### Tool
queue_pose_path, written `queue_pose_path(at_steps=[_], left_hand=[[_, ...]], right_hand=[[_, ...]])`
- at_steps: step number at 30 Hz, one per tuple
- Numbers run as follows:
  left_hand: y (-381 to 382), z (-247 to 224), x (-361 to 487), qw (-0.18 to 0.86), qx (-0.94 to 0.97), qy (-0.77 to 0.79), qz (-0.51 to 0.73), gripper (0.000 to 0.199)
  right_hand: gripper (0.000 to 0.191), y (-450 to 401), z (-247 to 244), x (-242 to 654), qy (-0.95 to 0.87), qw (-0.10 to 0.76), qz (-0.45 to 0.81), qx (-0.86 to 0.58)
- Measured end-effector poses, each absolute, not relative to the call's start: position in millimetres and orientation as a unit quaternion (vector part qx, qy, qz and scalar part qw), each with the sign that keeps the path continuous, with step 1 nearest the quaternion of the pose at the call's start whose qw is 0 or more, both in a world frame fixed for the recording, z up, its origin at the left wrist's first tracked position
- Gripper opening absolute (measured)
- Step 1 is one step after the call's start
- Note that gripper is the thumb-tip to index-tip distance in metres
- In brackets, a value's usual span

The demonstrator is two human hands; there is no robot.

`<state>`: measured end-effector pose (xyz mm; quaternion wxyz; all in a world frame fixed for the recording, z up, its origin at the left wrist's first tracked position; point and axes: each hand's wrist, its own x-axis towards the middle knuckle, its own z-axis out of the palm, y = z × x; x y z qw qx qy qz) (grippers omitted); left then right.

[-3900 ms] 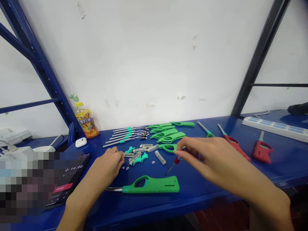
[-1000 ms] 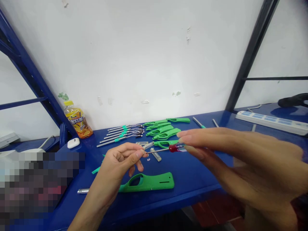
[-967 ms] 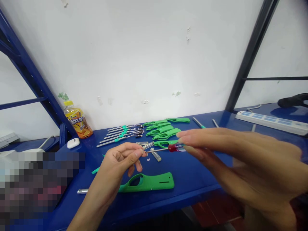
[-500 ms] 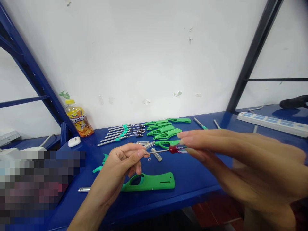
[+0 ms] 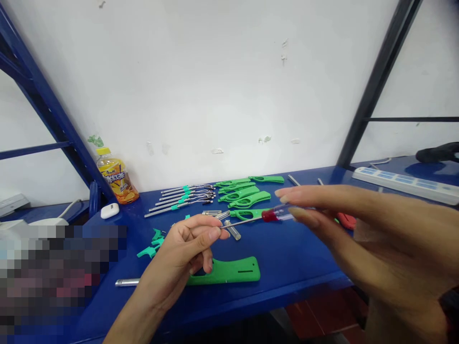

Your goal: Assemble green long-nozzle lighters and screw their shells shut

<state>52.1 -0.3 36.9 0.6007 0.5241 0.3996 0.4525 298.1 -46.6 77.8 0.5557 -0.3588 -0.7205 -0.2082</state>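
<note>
A screwdriver (image 5: 270, 215) with a red and clear handle is held level above the blue table. My right hand (image 5: 362, 234) pinches the clear end of its handle between thumb and fingers. Thumb and forefinger of my left hand (image 5: 195, 246) close on the tip of the metal shaft; anything else between them is too small to tell. Below my left hand lies a green lighter (image 5: 234, 271) with a silver tube, partly covered by the hand. Small clear tanks (image 5: 233, 230) lie just behind the shaft.
Green shells (image 5: 249, 196) and metal rods with wires (image 5: 168, 206) lie at the back of the table (image 5: 287, 258). Teal triggers (image 5: 147, 251) sit at left, near a white case (image 5: 110, 210) and a drink bottle (image 5: 120, 179). A power strip (image 5: 405, 184) is at right.
The screwdriver handle has shifted slightly right and up, with my right fingertips now nearer its end. My left hand has moved a little right. A red object now shows beneath my right hand.
</note>
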Motion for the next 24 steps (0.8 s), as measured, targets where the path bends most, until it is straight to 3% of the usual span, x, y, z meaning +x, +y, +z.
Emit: queue_pose_path(at_steps=[9, 15, 24], left_hand=[[-10, 38, 60, 0.516, 0.631, 0.375, 0.441, 0.021], [-21, 29, 78, 0.445, 0.675, 0.393, 0.437, 0.031], [-21, 22, 92, 0.483, 0.653, 0.400, 0.425, 0.031]], right_hand=[[0.011, -43, 80, 296, -0.699, 0.590, -0.134, -0.380], [0.020, -38, 76, 289, -0.711, 0.590, -0.101, -0.369], [0.019, -34, 76, 292, -0.722, 0.550, -0.057, -0.415]])
